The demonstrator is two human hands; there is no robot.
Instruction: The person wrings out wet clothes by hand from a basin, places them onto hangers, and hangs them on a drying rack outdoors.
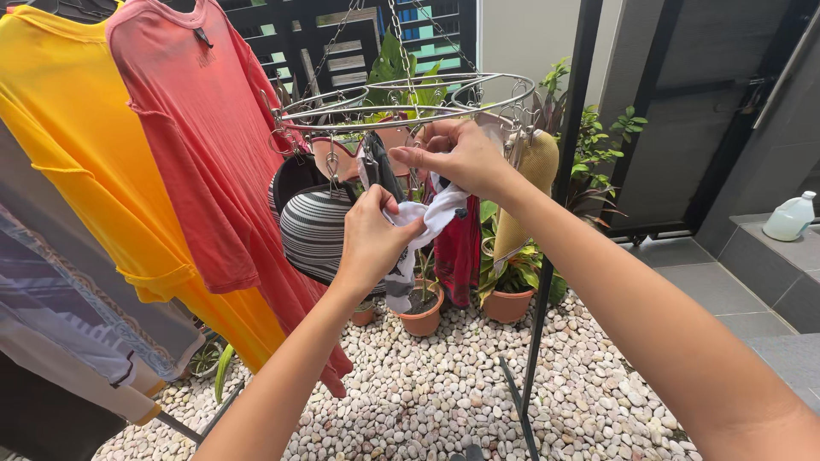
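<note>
Outdoors, scene: laundry rack above white pebbles
Left hand: fingers pinched the white sock
Right hand: fingers gripped the sock's top under the round metal peg hanger
Beside: pink shirt, yellow shirt, striped garment

Both hands raised, arms outstretched; left hand pinching; right hand pinching above.
</note>
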